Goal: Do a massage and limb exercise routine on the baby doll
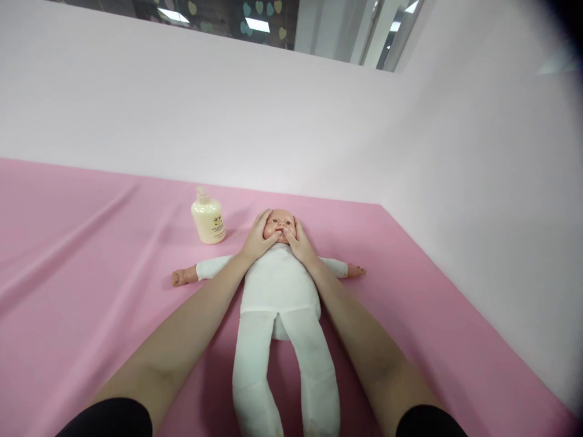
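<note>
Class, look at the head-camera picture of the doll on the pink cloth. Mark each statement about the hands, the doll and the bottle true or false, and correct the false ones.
1. Both hands touch the baby doll's head. True: the left hand cups one side, the right hand the other.
2. The doll lies face down. False: it lies on its back, face up.
3. The pump bottle stands upright beside the doll's head. True.
4. The right hand holds the bottle. False: no hand touches it.
5. The doll lies on a blue cloth. False: the cloth is pink.
</note>
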`<state>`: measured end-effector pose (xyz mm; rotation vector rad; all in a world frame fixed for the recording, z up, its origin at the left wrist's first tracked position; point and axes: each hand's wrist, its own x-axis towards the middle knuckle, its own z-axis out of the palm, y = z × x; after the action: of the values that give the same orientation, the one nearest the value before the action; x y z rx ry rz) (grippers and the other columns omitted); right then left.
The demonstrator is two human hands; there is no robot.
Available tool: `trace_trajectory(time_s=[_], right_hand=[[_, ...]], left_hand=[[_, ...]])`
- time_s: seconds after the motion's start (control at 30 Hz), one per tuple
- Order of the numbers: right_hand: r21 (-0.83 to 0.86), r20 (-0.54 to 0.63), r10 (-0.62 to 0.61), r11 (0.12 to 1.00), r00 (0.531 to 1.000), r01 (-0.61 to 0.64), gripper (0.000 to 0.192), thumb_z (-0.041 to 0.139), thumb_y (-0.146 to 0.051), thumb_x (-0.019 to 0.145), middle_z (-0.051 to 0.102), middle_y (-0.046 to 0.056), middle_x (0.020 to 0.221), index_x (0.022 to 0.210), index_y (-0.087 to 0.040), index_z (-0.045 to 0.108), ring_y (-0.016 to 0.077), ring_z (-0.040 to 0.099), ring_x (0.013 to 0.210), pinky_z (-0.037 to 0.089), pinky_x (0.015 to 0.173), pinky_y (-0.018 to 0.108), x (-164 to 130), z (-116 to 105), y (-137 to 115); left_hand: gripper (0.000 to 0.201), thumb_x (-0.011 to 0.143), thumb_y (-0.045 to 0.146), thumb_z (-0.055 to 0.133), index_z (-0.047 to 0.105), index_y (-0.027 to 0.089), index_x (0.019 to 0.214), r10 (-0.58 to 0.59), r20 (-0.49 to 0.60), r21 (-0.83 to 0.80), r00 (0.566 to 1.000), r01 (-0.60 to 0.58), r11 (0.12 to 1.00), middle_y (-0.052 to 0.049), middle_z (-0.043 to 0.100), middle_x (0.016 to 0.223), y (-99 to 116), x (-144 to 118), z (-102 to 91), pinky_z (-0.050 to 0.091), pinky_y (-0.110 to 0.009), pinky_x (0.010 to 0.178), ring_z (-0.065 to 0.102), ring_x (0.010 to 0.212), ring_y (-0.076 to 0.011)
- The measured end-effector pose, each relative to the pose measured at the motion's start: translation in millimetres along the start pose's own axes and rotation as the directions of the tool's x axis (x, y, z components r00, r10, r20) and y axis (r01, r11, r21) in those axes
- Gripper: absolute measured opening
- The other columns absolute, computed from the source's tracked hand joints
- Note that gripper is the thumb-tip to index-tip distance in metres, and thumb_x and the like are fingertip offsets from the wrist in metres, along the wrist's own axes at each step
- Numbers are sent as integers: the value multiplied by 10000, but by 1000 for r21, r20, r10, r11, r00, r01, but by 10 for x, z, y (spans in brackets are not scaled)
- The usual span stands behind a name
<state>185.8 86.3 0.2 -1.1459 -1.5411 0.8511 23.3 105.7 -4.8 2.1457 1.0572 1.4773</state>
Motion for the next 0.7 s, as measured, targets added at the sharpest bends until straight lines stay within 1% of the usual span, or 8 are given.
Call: trace_trajectory(time_s=[0.13,0.27,0.37,0.43,0.5,0.6,0.7], right_hand=[[-9,4,-11,1000,1000,11,767,499,-557,829,315,83,1500,1453,-194,237,192,297,1387,212,1157,368,1,-4,12],[5,-7,-38,999,999,38,705,397,-597,864,334,68,1492,1438,-205,279,175,299,1384,211,1155,357,19,-1,69],[25,-50,-13,1000,999,14,685,338,-613,877,355,62,1482,1418,-192,330,171,300,1382,205,1155,342,36,5,84],[45,-93,13,999,996,-9,645,293,-592,896,403,65,1453,1383,-181,391,171,338,1360,219,1147,336,53,7,87],[45,-131,57,998,990,-51,585,263,-545,914,491,74,1383,1303,-171,488,174,417,1302,262,1121,333,74,3,92],[-12,-160,113,993,981,-116,472,291,-465,913,633,71,1196,1101,-184,621,189,544,1146,352,1043,342,102,-15,104],[-64,-143,111,991,983,-122,429,303,-416,898,690,71,1039,947,-182,659,201,604,990,423,940,350,116,-35,115]], left_hand=[[576,860,391,502,350,178,1373,17,5,-14,1000,-17,1000,-148,387,1414,-10,1,0,268,-467,1126,353,1330,-262],[554,894,426,445,349,165,1372,26,8,-22,1000,-26,999,-157,378,1421,-19,-1,3,255,-458,1134,339,1338,-255],[562,901,451,428,348,157,1373,32,6,-24,999,-32,999,-160,377,1418,-31,-2,9,253,-453,1136,338,1337,-253],[564,904,465,421,347,163,1374,36,1,-27,999,-36,999,-154,381,1415,-36,-2,14,258,-449,1134,342,1334,-250],[564,905,471,418,346,170,1376,39,-1,-33,999,-39,999,-149,381,1414,-35,-4,16,263,-448,1133,344,1333,-248],[565,906,470,418,344,169,1379,36,3,-38,999,-36,999,-149,376,1418,-28,-6,15,259,-446,1136,340,1335,-247],[572,905,474,417,347,159,1377,39,4,-37,999,-39,999,-154,381,1410,-29,-4,14,258,-444,1136,344,1331,-249]])
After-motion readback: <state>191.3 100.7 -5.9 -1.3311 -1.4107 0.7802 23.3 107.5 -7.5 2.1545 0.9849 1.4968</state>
